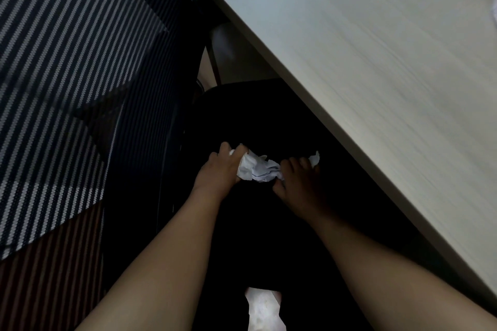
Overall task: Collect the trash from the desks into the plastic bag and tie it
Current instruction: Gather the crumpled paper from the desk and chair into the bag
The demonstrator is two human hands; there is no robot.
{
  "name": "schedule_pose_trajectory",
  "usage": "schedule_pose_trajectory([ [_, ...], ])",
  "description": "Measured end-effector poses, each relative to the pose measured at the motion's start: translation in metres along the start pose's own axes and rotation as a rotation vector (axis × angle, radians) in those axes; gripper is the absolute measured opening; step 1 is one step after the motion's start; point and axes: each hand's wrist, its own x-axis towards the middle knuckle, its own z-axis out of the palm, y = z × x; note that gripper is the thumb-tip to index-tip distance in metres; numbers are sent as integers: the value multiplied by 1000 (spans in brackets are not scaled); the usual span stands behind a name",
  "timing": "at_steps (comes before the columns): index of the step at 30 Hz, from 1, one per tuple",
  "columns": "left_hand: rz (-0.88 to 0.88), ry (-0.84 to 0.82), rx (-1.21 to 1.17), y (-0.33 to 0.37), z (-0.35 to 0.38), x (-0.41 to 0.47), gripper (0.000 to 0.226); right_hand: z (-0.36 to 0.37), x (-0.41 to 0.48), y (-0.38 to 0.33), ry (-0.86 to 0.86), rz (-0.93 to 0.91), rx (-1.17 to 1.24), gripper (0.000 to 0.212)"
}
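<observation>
Just off the desk edge [326, 118], 2 hands [219, 169] [298, 183] grip crumpled paper [259, 170].

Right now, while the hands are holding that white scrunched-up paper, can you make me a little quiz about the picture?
1. True or false: the left hand and the right hand both grip the crumpled paper.
2. Where is the desk from the hands? A) to their right B) to their left C) underneath them
3. Fill in: the carpet on the left has a ____ pattern.
Key: 1 true; 2 A; 3 striped.
</observation>
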Motion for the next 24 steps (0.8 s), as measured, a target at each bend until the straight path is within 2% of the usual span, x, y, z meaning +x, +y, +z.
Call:
schedule_pose_trajectory([
  [7,40,4,-79,22,-49,-32,40,-67,-7,-16,-62,38,59,27],
  [13,-33,22,-102,31,-102,-79,42,-134,-20,-50,-266,88,100,39],
  [18,-64,-35,-159,35,-69,-114,42,-124,-51,-49,-296,81,66,34],
  [24,-113,3,-247,36,-41,-126,49,-113,-73,-45,-273,69,19,28],
])
